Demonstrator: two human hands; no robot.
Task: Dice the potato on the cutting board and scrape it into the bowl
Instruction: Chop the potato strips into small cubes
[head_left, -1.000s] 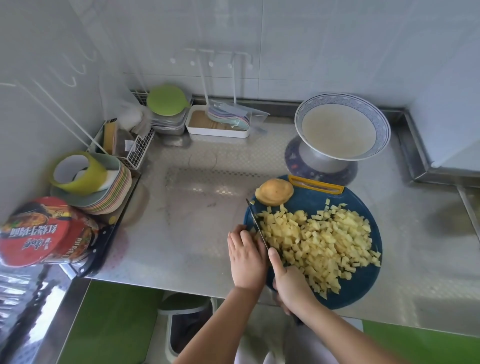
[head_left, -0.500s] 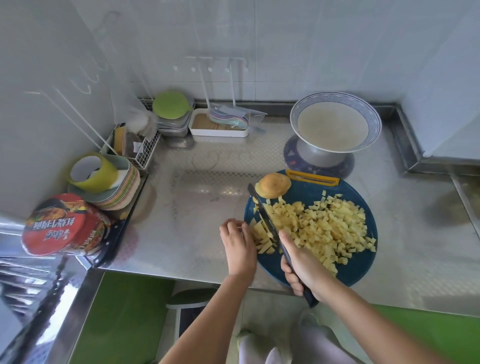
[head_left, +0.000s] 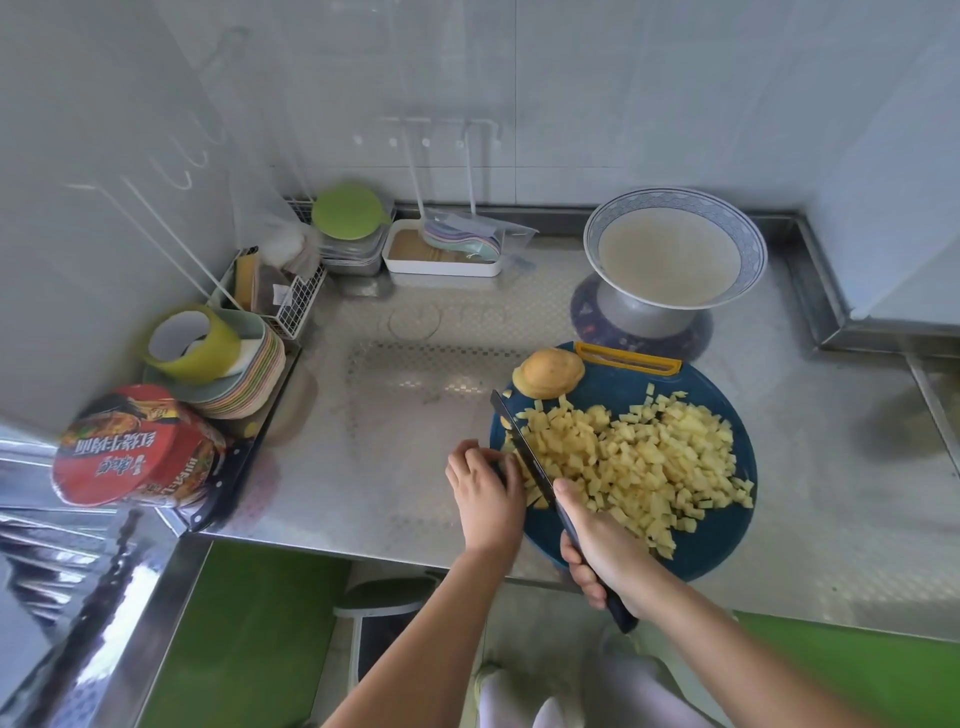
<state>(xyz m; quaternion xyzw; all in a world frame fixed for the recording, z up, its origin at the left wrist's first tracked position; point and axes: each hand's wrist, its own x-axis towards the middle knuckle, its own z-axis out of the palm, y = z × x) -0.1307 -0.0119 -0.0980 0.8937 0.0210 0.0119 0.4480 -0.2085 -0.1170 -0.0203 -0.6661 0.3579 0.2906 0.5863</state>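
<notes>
Along left edge of board (head_left: 618, 384), knife (head_left: 522, 447).

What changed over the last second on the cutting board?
Knife chopped on: half a second ago its blade stood clear of the left hand, potato strips showing between; now they are close again, the hand holding the few strips left. Right hand keeps its grip on the knife. Diced potato, potato end, cutting board and bowl unmoved.

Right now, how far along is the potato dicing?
Done: a big pile of diced cubes on the cutting board. In hand: the right hand holds the knife, cutting at the pile's left edge beside the left hand. Left: one uncut potato piece, then scraping everything into the bowl, which holds no potato.
</notes>
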